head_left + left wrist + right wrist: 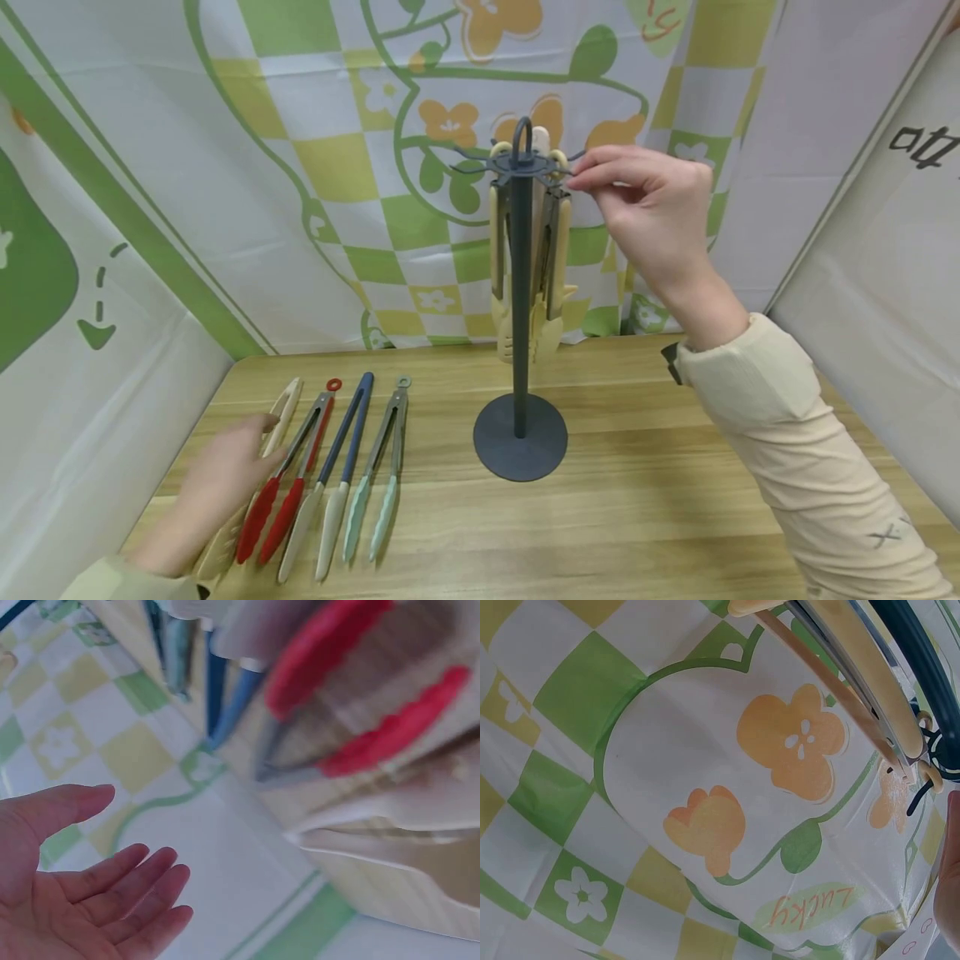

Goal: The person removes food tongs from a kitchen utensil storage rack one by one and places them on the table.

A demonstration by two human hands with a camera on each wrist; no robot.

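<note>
- Cream sleeve [787, 450] nearest; right hand [656, 212] pinches the rack [519, 333] up top.
- Left hand [228, 467] unclenched, near beige tongs [295, 387].
- Red tongs [283, 521], blue tongs [365, 387], green tongs [384, 517] alongside on desk [637, 517].
- Pale tools [558, 275] hang from rack.

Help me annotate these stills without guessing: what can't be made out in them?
- Head view: the middle of the leftmost cream tongs, covered by the left hand, itself motion-blurred.
- Head view: how many tools hang on the rack; its pole hides part of the hanging tongs.
- Left wrist view: the tips of the mint tongs, cut off by the top edge.
- Right wrist view: most of the right hand, cut off by the right edge.
</note>
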